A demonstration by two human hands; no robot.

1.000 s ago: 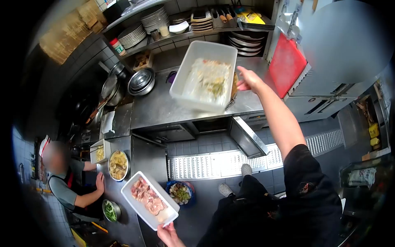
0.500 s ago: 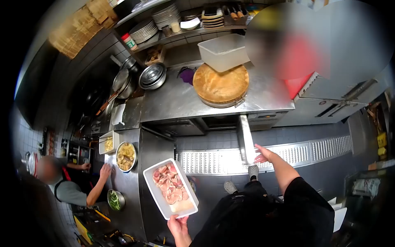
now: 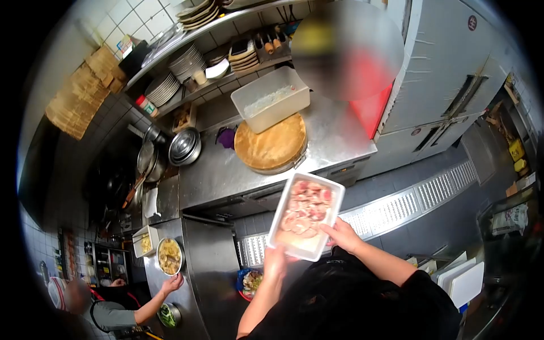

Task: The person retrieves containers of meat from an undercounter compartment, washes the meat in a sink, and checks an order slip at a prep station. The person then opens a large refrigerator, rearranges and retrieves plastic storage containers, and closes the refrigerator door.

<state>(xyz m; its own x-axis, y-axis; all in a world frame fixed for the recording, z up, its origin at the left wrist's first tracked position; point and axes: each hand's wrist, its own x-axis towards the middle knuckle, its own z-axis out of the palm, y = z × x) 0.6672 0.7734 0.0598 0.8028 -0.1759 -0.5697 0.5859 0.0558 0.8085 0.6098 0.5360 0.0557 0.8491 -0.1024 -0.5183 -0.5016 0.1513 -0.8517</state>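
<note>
Both my hands hold a white rectangular tub (image 3: 275, 224) of raw meat slices (image 3: 309, 207), tilted in front of my body. My left hand (image 3: 276, 262) grips its near left corner, fingers partly hidden behind the wall. Around the right side closes my right hand (image 3: 343, 236), its thumb near the rim. Beyond the tub, on the steel counter (image 3: 212, 184), lies a round wooden chopping block (image 3: 271, 148). A translucent plastic container (image 3: 277, 116) rests at the block's back edge.
At left, a co-worker's hand (image 3: 173, 282) touches a bowl of yellowish food (image 3: 170, 256). Nested metal bowls (image 3: 185, 146) stand on the counter. A tall refrigerator (image 3: 433, 90) is at right. On the floor beside me sits a basket of food scraps (image 3: 249, 282); a metal drain grate (image 3: 391, 207) crosses the floor.
The tub has moved right and up, and my right hand has left the under-counter door to grip it. That door, open before, now appears closed. The co-worker's hand has reached the bowl.
</note>
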